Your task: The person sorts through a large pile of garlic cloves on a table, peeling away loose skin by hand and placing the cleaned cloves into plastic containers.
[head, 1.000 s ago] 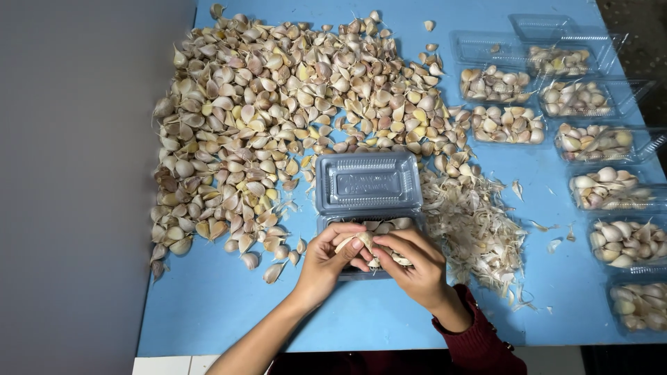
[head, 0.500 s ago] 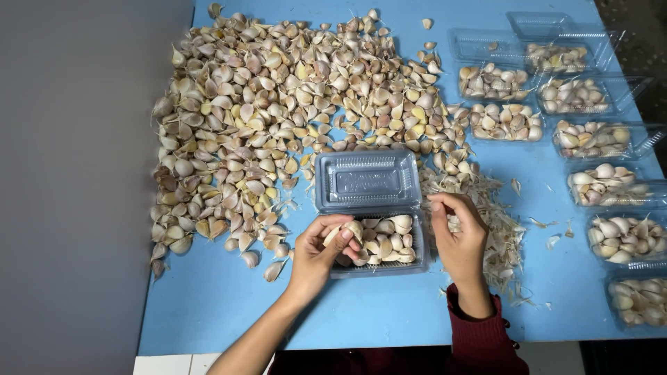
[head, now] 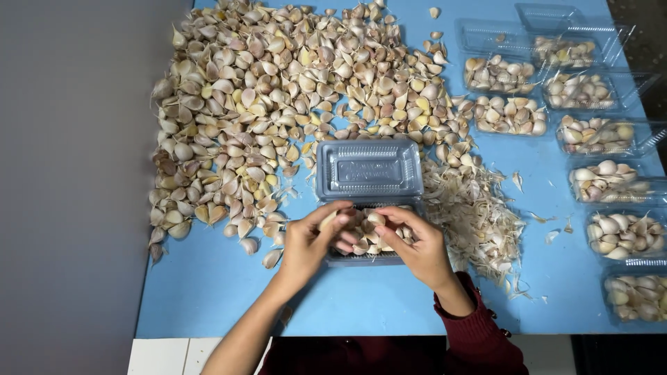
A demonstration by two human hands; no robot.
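My left hand [head: 313, 243] and my right hand [head: 417, 246] meet over a clear plastic hinged box [head: 368, 258] part filled with garlic cloves. The left fingers pinch a single garlic clove [head: 328, 221], and the right fingertips reach in towards it. The box's lid [head: 369, 169] lies open flat behind it. A big pile of unpeeled garlic cloves [head: 278, 104] spreads over the blue table top [head: 222, 292] beyond and to the left.
A heap of papery garlic skins [head: 479, 215] lies just right of the box. Several clear boxes filled with cloves [head: 611, 180] line the right side. The table's left edge borders a grey floor [head: 69, 187]; the near edge is close to my body.
My right hand came back from the skins heap on the right to the box, meeting my left hand, which still holds a clove.
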